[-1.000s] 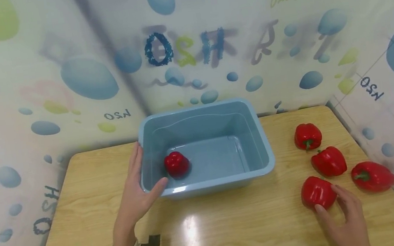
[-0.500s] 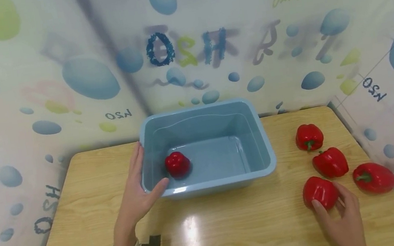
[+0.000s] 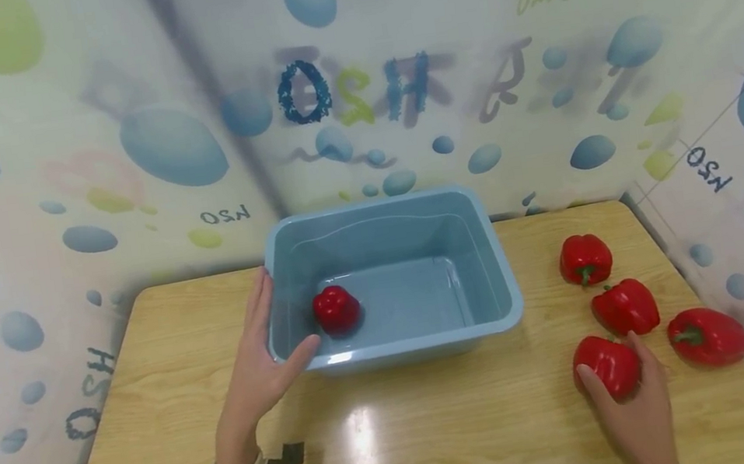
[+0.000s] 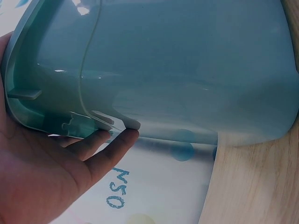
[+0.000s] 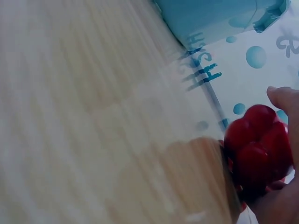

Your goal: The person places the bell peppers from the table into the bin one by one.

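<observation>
My right hand (image 3: 632, 413) grips a red bell pepper (image 3: 604, 364) on the right side of the table, thumb on its left and fingers on its right. In the right wrist view the pepper's lobed end (image 5: 254, 144) faces the camera between thumb and fingers. A light blue plastic bin (image 3: 401, 348) stands at the back middle. My left hand (image 3: 259, 368) rests against the bin's left front corner, thumb over the front rim and fingers fairly straight along the left side. The left wrist view shows fingertips (image 4: 124, 140) touching the outer wall. One red bell pepper (image 3: 336, 309) lies inside the bin.
Close to the held pepper lie three more red bell peppers: one at the back (image 3: 585, 259), one in the middle (image 3: 626, 307) and one by the right edge (image 3: 710, 336). Patterned curtain-like walls (image 3: 361, 147) surround the wooden table (image 3: 441, 434) behind and at both sides.
My right hand has shifted left and closed around the front pepper, its thumb now farther along the pepper's left side. The left hand stays at the bin.
</observation>
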Demonstrator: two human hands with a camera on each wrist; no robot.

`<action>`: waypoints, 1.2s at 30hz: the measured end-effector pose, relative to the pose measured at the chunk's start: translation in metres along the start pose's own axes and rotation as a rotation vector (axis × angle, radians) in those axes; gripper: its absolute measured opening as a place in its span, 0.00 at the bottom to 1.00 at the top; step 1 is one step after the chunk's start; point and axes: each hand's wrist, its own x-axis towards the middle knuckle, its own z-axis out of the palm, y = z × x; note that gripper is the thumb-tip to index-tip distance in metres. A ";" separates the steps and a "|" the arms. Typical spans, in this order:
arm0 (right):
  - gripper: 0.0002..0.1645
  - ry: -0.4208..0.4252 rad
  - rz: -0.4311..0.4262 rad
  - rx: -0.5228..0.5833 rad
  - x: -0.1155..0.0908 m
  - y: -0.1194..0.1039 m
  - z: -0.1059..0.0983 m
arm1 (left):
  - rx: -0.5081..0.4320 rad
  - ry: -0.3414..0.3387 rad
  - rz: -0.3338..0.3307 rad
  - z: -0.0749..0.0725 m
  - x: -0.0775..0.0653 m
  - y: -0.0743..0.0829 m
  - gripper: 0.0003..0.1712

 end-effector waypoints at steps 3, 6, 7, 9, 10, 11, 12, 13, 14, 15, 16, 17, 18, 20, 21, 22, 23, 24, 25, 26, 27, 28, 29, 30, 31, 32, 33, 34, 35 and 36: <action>0.63 -0.002 0.015 0.000 0.001 -0.002 0.001 | -0.003 -0.002 0.003 0.000 0.000 0.000 0.62; 0.65 -0.002 0.033 0.006 0.002 -0.005 0.003 | -0.004 -0.002 -0.002 0.001 0.001 0.001 0.61; 0.65 0.000 0.035 0.006 0.002 -0.006 0.003 | -0.005 -0.002 -0.004 0.001 0.001 0.001 0.61; 0.67 0.003 0.039 0.010 0.003 -0.009 0.004 | -0.006 -0.004 -0.007 0.001 0.001 0.001 0.61; 0.67 0.005 0.036 0.014 0.003 -0.009 0.005 | -0.006 -0.005 -0.010 0.001 0.002 0.001 0.61; 0.68 0.006 0.031 0.016 0.003 -0.010 0.005 | -0.006 -0.006 -0.012 0.001 0.002 0.001 0.61; 0.68 0.008 0.027 0.016 0.003 -0.011 0.006 | -0.005 -0.007 -0.012 0.001 0.002 0.001 0.61; 0.68 0.011 0.020 0.019 0.003 -0.011 0.006 | -0.004 -0.007 -0.012 0.001 0.002 0.001 0.61; 0.68 0.016 0.010 0.022 0.003 -0.011 0.007 | -0.003 -0.007 -0.010 0.001 0.002 0.002 0.61; 0.67 0.020 0.000 0.022 0.002 -0.010 0.007 | -0.001 -0.006 -0.011 0.001 0.001 0.002 0.61; 0.67 0.025 -0.009 0.023 0.002 -0.010 0.008 | -0.001 -0.005 -0.011 0.001 0.001 0.002 0.61; 0.66 0.035 -0.026 0.027 0.002 -0.009 0.009 | 0.002 -0.004 -0.012 0.001 0.001 0.002 0.61; 0.65 0.046 -0.043 0.032 0.002 -0.009 0.010 | 0.002 -0.004 -0.013 0.001 0.001 0.002 0.61; 0.62 0.071 -0.083 0.032 0.002 -0.007 0.011 | 0.000 -0.008 -0.020 0.001 0.000 0.003 0.61; 0.60 0.083 -0.101 0.025 0.002 -0.007 0.012 | 0.003 -0.009 -0.023 0.001 0.000 0.003 0.61; 0.58 0.098 -0.125 0.023 0.002 -0.006 0.012 | 0.002 -0.010 -0.026 0.001 -0.001 0.003 0.61; 0.56 0.109 -0.150 0.025 0.001 -0.006 0.013 | 0.004 -0.011 -0.029 0.001 -0.001 0.003 0.61; 0.55 0.115 -0.164 0.019 0.001 -0.005 0.013 | 0.005 -0.010 -0.031 0.002 -0.002 0.003 0.61; 0.54 0.120 -0.178 0.019 0.000 -0.005 0.013 | 0.007 -0.010 -0.033 0.002 -0.002 0.002 0.61; 0.53 0.124 -0.182 0.012 0.000 -0.005 0.013 | 0.011 -0.008 -0.035 0.001 -0.002 0.002 0.61; 0.53 0.125 -0.187 0.017 -0.001 -0.006 0.013 | 0.013 -0.006 -0.035 0.001 -0.002 0.002 0.61; 0.52 0.125 -0.190 0.025 -0.001 -0.006 0.014 | 0.014 -0.007 -0.035 0.001 -0.002 0.002 0.61; 0.52 0.121 -0.185 0.029 -0.002 -0.007 0.014 | 0.017 -0.006 -0.035 0.001 -0.002 0.002 0.61; 0.52 0.119 -0.179 0.032 -0.002 -0.007 0.014 | 0.017 -0.006 -0.032 0.001 -0.001 0.002 0.61; 0.52 0.119 -0.174 0.040 -0.002 -0.008 0.014 | 0.016 -0.005 -0.030 0.001 -0.001 0.002 0.61; 0.52 0.117 -0.167 0.039 -0.002 -0.009 0.014 | 0.014 -0.005 -0.027 0.000 -0.001 0.003 0.61; 0.52 0.112 -0.161 0.044 -0.002 -0.010 0.014 | 0.012 -0.004 -0.024 0.000 0.000 0.003 0.61; 0.52 0.108 -0.157 0.048 -0.002 -0.011 0.013 | 0.012 -0.003 -0.022 0.000 0.000 0.003 0.61; 0.52 0.104 -0.153 0.055 -0.002 -0.011 0.013 | 0.011 -0.002 -0.020 0.000 0.000 0.003 0.61; 0.52 0.099 -0.148 0.060 -0.002 -0.012 0.013 | 0.010 -0.001 -0.018 0.000 0.000 0.003 0.61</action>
